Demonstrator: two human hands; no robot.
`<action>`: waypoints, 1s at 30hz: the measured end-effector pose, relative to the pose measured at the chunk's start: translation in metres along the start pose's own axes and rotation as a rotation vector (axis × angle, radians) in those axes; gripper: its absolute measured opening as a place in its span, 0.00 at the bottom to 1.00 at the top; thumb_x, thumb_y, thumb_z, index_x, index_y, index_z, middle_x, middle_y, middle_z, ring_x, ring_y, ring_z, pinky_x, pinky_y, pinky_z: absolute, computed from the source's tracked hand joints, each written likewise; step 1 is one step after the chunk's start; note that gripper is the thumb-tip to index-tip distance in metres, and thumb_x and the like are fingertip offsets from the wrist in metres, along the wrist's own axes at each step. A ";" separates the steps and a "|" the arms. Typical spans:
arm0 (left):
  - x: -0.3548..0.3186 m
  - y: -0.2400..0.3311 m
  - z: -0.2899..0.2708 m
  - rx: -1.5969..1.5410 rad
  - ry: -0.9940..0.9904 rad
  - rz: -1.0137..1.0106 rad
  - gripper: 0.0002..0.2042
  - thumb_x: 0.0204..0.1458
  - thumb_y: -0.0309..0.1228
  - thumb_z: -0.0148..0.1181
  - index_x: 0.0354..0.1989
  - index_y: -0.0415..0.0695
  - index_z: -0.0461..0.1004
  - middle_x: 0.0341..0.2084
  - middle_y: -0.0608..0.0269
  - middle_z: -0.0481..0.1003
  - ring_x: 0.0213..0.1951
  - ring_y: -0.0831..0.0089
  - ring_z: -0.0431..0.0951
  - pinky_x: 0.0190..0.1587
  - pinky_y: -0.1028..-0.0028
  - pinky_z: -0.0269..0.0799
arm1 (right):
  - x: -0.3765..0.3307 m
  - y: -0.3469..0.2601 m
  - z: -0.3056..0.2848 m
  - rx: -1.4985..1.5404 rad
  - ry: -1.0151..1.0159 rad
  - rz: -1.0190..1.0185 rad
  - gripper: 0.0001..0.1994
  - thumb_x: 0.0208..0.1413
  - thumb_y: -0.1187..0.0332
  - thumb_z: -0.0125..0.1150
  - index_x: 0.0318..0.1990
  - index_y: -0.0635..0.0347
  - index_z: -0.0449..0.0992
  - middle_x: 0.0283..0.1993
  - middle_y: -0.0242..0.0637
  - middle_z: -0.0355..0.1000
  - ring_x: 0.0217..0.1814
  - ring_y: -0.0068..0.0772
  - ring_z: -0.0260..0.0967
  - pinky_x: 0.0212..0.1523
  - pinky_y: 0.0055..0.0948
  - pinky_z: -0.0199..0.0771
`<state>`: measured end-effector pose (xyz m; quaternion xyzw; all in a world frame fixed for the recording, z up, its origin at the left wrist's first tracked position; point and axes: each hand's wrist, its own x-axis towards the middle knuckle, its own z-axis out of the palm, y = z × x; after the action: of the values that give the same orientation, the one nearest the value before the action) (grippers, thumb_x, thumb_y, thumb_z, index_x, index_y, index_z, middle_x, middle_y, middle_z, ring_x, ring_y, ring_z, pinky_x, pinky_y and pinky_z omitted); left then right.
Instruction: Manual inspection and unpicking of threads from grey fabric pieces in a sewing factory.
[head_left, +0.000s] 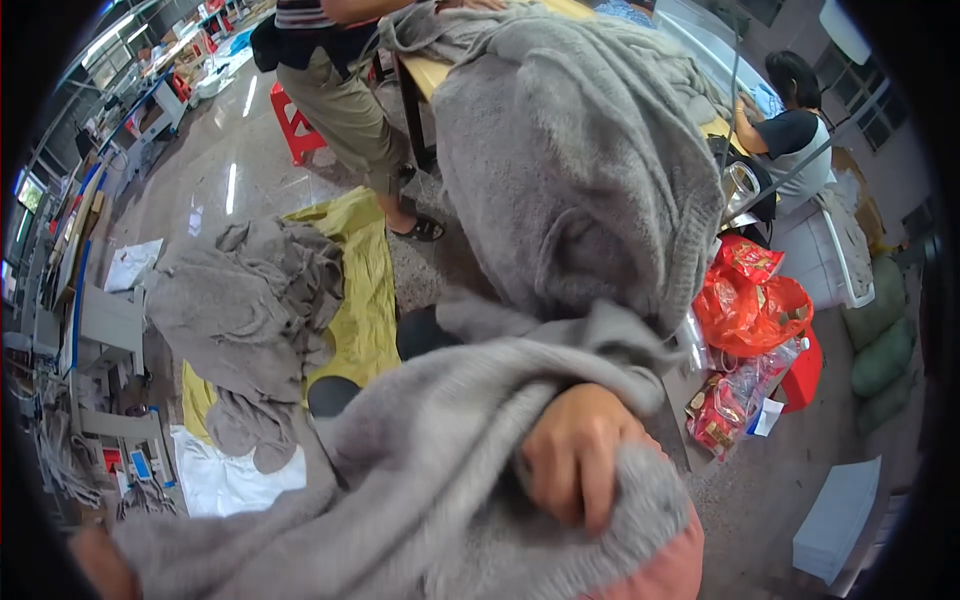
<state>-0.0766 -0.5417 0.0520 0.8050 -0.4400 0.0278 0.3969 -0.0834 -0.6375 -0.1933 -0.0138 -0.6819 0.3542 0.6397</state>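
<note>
One gray plush cloth (400,430), bunched beneath the curled right hand (582,455) that grips it, spread leftward to the blurred left hand (105,563), whose hold cannot be told

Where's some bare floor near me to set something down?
Two patches of floor look bare: upper left, between the red stool and the cloth pile; lower right, between the clear bottle and the white stack. It's crowded on the table, under grey fabric; on the yellow sheet, partly under that pile; and before you, where loose cloth spreads beneath your right hand.
</note>
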 end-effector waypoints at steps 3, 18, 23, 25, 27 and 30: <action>-0.113 -0.076 0.035 0.587 0.146 -0.545 0.08 0.34 0.30 0.55 0.22 0.39 0.69 0.21 0.55 0.69 0.28 0.59 0.70 0.30 0.64 0.65 | -0.012 -0.003 0.002 -0.397 0.744 0.052 0.15 0.56 0.65 0.41 0.37 0.69 0.68 0.31 0.48 0.67 0.29 0.43 0.65 0.28 0.31 0.66; -0.293 -0.211 0.156 -0.012 0.181 -0.928 0.21 0.25 0.40 0.66 0.21 0.38 0.65 0.21 0.48 0.69 0.27 0.51 0.69 0.29 0.63 0.63 | -0.059 0.127 -0.057 -0.757 0.849 0.938 0.25 0.30 0.78 0.63 0.43 0.62 0.66 0.41 0.38 0.66 0.46 0.27 0.62 0.47 0.22 0.59; -0.352 -0.233 0.131 -0.445 0.145 -0.935 0.13 0.34 0.32 0.63 0.25 0.38 0.68 0.21 0.61 0.68 0.28 0.71 0.68 0.29 0.74 0.61 | -0.074 0.128 -0.067 -0.672 0.983 1.003 0.14 0.33 0.81 0.59 0.33 0.66 0.69 0.27 0.31 0.69 0.29 0.20 0.64 0.30 0.21 0.64; -0.366 -0.234 0.132 -0.631 0.110 -1.083 0.10 0.36 0.30 0.61 0.25 0.38 0.69 0.21 0.63 0.69 0.27 0.76 0.67 0.29 0.76 0.61 | -0.078 0.126 -0.069 -0.520 1.078 1.026 0.13 0.32 0.82 0.58 0.32 0.66 0.70 0.28 0.30 0.69 0.30 0.19 0.64 0.31 0.20 0.64; -0.367 -0.228 0.135 -0.661 0.239 -1.007 0.06 0.39 0.24 0.58 0.26 0.38 0.70 0.20 0.68 0.70 0.26 0.83 0.67 0.28 0.81 0.62 | -0.078 0.124 -0.072 -0.388 1.342 0.894 0.13 0.32 0.83 0.54 0.31 0.66 0.70 0.28 0.31 0.69 0.29 0.19 0.64 0.32 0.20 0.63; -0.385 -0.239 0.146 -0.718 0.531 -1.075 0.06 0.38 0.22 0.57 0.27 0.36 0.71 0.19 0.69 0.69 0.24 0.86 0.65 0.27 0.83 0.61 | -0.087 0.120 -0.077 -0.406 1.463 0.892 0.12 0.33 0.82 0.52 0.31 0.67 0.70 0.28 0.32 0.69 0.29 0.21 0.64 0.33 0.20 0.63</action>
<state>-0.1818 -0.3027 -0.3464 0.6960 0.1494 -0.1236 0.6914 -0.0517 -0.5526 -0.3338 -0.6158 -0.0820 0.3455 0.7034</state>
